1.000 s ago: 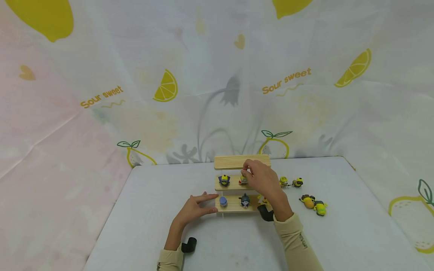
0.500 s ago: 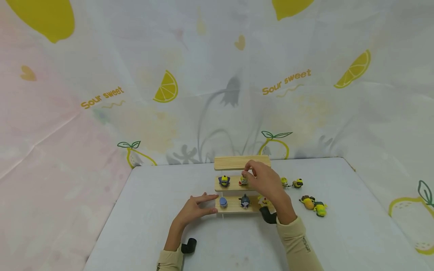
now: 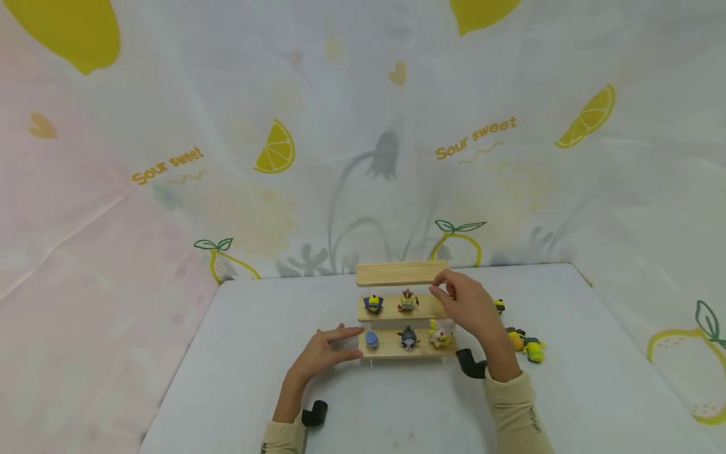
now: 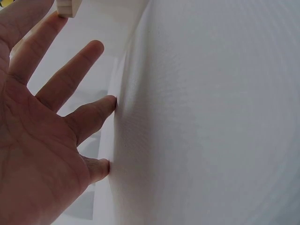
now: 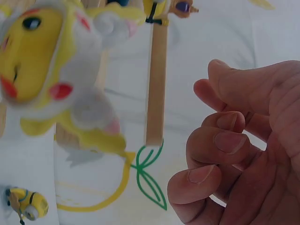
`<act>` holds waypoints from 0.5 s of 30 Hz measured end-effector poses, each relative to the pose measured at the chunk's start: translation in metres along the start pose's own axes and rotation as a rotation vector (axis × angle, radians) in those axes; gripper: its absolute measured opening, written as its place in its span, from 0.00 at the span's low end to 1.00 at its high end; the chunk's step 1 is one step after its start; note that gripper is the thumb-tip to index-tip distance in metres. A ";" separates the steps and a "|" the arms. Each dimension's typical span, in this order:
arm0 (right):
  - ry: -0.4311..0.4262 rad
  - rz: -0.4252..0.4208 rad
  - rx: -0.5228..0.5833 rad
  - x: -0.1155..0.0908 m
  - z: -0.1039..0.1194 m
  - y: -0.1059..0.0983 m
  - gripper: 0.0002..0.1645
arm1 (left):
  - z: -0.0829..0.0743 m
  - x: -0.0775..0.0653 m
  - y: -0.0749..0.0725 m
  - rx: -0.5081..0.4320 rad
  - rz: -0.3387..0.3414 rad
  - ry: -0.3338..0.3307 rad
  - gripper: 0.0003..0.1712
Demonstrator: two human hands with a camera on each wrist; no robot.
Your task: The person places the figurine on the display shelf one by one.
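Note:
A wooden three-step display shelf (image 3: 399, 274) stands near the back of the table. My left hand (image 3: 319, 350) is at its left end, fingers spread; one fingertip touches the wood in the left wrist view. Loosely curled and holding nothing, my right hand (image 3: 472, 306) hovers by the shelf's right end. On the middle step stand a crowned yellow figurine (image 3: 407, 301) and a purple-caped one (image 3: 373, 304). Below them are a blue-capped figurine (image 3: 371, 340), a dark-haired one (image 3: 408, 338) and a white-and-yellow one (image 3: 441, 334), which looms large in the right wrist view.
Right of the shelf, a yellow figurine with dark goggles (image 3: 500, 306) stands near the right hand. Closer to the front lie an orange-bodied figurine (image 3: 515, 339) and a bright yellow one (image 3: 534, 350), side by side. A lemon-printed cloth (image 3: 351, 139) hangs behind the table.
The right hand has let go of the crowned figurine, which stays on the middle step, and moved right. It now covers one of the figurines beside the shelf. The left hand stays put.

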State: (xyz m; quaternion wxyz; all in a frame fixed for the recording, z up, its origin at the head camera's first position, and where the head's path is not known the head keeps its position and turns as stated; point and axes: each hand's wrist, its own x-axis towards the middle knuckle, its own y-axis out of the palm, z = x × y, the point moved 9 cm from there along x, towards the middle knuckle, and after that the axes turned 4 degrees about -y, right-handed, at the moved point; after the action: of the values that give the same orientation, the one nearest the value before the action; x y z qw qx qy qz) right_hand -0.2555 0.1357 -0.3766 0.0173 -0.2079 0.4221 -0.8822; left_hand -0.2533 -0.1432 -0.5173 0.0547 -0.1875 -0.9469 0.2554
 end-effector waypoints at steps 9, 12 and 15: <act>-0.020 -0.011 -0.006 -0.008 -0.014 -0.011 0.04 | 0.000 0.000 -0.001 0.004 -0.002 -0.013 0.27; -0.028 -0.011 -0.010 -0.011 -0.019 -0.013 0.04 | -0.001 -0.001 -0.002 0.001 -0.002 -0.012 0.27; -0.036 -0.009 -0.013 -0.013 -0.023 -0.016 0.03 | -0.001 -0.001 -0.002 0.000 -0.001 -0.017 0.27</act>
State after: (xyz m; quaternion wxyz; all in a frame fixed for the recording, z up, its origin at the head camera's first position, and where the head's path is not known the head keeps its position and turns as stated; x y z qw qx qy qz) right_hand -0.2499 0.1652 -0.3820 0.0195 -0.2259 0.4264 -0.8756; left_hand -0.2526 -0.1445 -0.5154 0.0466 -0.1850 -0.9474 0.2569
